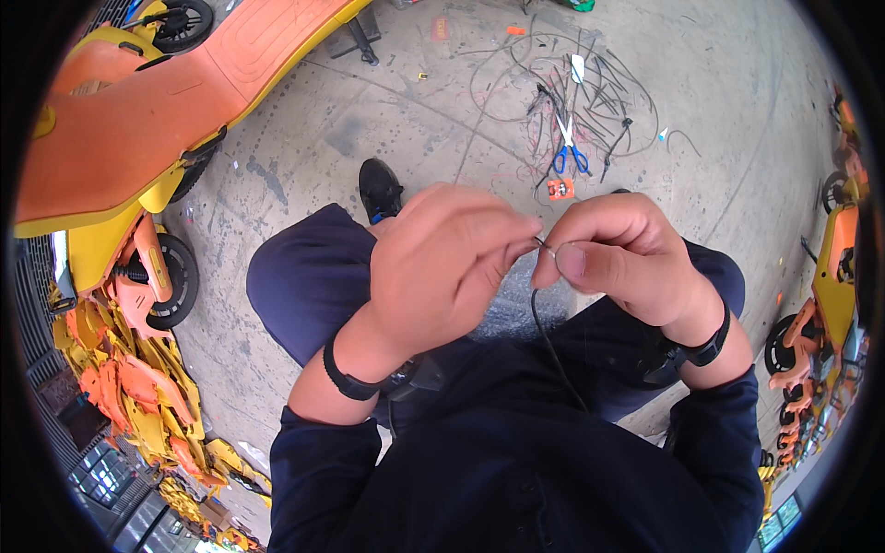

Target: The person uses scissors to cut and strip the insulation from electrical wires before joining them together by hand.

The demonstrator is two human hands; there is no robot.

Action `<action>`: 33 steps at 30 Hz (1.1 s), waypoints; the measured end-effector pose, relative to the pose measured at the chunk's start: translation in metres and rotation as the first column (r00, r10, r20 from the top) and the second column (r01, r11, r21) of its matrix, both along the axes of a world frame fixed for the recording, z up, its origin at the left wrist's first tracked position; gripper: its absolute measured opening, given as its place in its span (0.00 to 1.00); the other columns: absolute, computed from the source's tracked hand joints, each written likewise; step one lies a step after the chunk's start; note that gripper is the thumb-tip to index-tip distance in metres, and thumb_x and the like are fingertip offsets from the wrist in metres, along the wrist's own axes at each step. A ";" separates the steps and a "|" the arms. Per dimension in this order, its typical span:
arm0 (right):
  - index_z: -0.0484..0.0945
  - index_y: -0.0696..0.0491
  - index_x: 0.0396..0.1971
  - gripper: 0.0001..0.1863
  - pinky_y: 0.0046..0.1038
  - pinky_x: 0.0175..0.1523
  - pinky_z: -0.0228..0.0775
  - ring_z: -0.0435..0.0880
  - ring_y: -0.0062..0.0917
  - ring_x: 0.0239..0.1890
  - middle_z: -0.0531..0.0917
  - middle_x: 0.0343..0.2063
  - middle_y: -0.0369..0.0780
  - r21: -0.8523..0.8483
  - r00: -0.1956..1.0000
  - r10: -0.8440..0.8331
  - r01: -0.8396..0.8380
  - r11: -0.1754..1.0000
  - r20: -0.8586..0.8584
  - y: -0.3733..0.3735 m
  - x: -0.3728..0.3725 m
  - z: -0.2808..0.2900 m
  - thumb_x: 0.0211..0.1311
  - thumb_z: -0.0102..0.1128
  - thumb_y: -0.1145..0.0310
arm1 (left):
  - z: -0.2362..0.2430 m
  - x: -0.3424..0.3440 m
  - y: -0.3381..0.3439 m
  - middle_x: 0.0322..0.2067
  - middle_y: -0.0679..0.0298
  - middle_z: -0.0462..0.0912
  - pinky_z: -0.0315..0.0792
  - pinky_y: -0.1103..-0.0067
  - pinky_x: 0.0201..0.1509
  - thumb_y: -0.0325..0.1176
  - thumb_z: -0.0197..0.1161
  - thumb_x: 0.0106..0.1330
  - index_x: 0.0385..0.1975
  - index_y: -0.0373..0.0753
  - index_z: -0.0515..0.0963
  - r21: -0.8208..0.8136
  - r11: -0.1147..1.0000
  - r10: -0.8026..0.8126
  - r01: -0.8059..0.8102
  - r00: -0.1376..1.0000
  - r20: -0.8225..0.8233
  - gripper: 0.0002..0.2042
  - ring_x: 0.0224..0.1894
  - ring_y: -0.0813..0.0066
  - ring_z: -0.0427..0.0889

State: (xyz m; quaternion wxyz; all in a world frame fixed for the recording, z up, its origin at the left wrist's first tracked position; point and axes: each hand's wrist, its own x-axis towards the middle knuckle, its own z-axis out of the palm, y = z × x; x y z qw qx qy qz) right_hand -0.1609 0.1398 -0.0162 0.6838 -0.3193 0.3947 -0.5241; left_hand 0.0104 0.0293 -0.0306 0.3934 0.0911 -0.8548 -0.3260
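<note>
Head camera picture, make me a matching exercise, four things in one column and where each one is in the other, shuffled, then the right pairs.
Things:
1. thin black cable
2. blue-handled scissors
3. black shoe
4. orange and yellow scooter

Places:
A. on the concrete among loose wires
B. upper left, beside the person
C. pinched between the left hand and right hand
D. on the floor just beyond the left knee

Pairs: 1-C, 2-A, 3-D, 4-B
</note>
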 end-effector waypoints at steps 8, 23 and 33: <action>0.81 0.58 0.30 0.06 0.19 0.22 0.62 0.71 0.17 0.16 0.78 0.18 0.36 -0.349 0.729 -0.287 0.071 0.935 -0.622 -0.001 0.000 0.006 0.52 0.57 0.81 | 0.007 0.003 -0.001 0.34 0.58 0.78 0.69 0.85 0.28 0.22 0.63 0.54 0.40 0.33 0.78 0.409 0.909 0.080 -0.083 0.996 0.026 0.12 0.26 0.77 0.75; 0.78 0.55 0.27 0.08 0.29 0.22 0.68 0.75 0.31 0.17 0.75 0.17 0.37 -0.589 0.304 -0.522 -0.202 0.782 -0.797 -0.004 -0.001 -0.006 0.43 0.62 0.77 | -0.004 -0.003 0.006 0.27 0.60 0.81 0.73 0.79 0.27 0.22 0.67 0.48 0.34 0.34 0.80 -0.124 0.992 0.048 -0.028 0.986 0.162 0.11 0.25 0.66 0.80; 0.78 0.56 0.27 0.08 0.27 0.19 0.66 0.74 0.30 0.16 0.74 0.16 0.37 -0.598 0.335 -0.523 -0.184 0.780 -0.784 -0.004 0.004 -0.009 0.42 0.62 0.79 | -0.003 -0.004 0.011 0.23 0.61 0.80 0.73 0.79 0.26 0.20 0.66 0.44 0.28 0.35 0.80 -0.158 0.981 0.137 -0.115 0.981 0.137 0.09 0.23 0.66 0.79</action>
